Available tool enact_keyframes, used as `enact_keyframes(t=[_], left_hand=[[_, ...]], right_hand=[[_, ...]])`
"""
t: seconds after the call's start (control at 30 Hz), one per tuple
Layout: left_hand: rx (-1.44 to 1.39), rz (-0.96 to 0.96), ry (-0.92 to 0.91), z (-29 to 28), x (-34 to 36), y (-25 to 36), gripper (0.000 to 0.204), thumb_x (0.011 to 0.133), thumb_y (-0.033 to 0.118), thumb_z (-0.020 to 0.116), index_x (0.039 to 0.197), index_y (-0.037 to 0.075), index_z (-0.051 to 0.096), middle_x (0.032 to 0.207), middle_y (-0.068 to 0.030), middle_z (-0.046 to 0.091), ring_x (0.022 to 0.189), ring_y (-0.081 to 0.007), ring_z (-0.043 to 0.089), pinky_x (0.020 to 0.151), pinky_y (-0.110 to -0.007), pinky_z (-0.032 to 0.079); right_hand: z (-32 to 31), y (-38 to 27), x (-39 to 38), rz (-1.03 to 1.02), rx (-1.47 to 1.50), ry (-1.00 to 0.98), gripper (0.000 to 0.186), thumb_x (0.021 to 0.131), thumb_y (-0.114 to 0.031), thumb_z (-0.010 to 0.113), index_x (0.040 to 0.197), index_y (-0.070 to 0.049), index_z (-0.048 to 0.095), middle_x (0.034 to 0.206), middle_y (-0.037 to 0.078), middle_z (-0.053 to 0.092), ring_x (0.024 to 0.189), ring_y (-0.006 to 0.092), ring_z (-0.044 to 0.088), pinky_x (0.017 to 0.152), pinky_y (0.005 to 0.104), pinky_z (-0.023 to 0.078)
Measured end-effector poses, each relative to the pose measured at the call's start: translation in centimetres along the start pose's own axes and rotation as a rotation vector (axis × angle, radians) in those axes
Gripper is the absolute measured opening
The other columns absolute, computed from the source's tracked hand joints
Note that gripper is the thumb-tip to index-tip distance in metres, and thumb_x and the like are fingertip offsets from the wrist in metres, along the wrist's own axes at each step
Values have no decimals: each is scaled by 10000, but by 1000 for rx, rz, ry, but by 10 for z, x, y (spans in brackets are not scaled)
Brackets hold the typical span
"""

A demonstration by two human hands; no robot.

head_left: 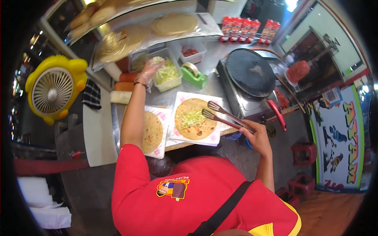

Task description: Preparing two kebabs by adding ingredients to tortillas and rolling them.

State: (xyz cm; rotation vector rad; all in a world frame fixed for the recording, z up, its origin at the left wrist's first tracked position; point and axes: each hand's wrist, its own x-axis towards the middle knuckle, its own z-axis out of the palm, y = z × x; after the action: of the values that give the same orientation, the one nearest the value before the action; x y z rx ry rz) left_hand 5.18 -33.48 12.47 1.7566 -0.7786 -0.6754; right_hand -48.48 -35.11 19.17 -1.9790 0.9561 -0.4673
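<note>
My left hand (149,71), in a clear plastic glove, reaches over a clear tub (172,84) of shredded lettuce (167,72). Its fingers are closed, and pale shreds show at the fingertips. My right hand (256,135) grips metal tongs (228,116), whose slotted tips hang apart over the right edge of a flatbread. That flatbread (184,131) lies on white printed paper (214,136), with shredded lettuce and bits of filling on top. A second flatbread (152,133), with a few bits on it, lies on paper to the left, partly hidden by my left forearm.
A black round griddle (251,72) sits on a stove at the right, its red handle (277,114) jutting forward. Beside the lettuce stand a green tape dispenser (194,76) and a tub of meat (197,56). Sauce bottles (126,81) lie left. Stacked flatbreads (174,24) rest behind.
</note>
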Motion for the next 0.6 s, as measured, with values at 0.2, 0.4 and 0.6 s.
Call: enact_keyframes(t=[0.2, 0.4, 0.6], left_hand=[[-167, 16, -355, -52, -102, -10, 536, 995, 300, 798, 1413, 20, 614, 1300, -86, 718, 1150, -205, 685, 985, -313, 548], [763, 269, -388, -77, -206, -110, 606, 921, 297, 818, 1436, 54, 614, 1383, -206, 652, 1257, -369, 634, 1098, -455, 504], [819, 322, -209, -96, -268, -108, 647, 914, 236, 782, 1501, 78, 559, 1415, -232, 620, 1293, -419, 593, 1100, -482, 495]], right_hand=[[30, 18, 22, 12, 165, -99, 314, 1052, -205, 704, 1187, 77, 717, 980, 62, 756, 934, 98, 643, 822, 283, 522], [99, -26, 67, -218, -126, -301, 365, 989, -251, 769, 1180, 57, 722, 944, 179, 768, 833, 220, 735, 752, 336, 547], [185, -53, 98, -365, -188, -369, 370, 948, -334, 782, 1147, -23, 753, 924, 192, 745, 842, 376, 734, 734, 439, 554]])
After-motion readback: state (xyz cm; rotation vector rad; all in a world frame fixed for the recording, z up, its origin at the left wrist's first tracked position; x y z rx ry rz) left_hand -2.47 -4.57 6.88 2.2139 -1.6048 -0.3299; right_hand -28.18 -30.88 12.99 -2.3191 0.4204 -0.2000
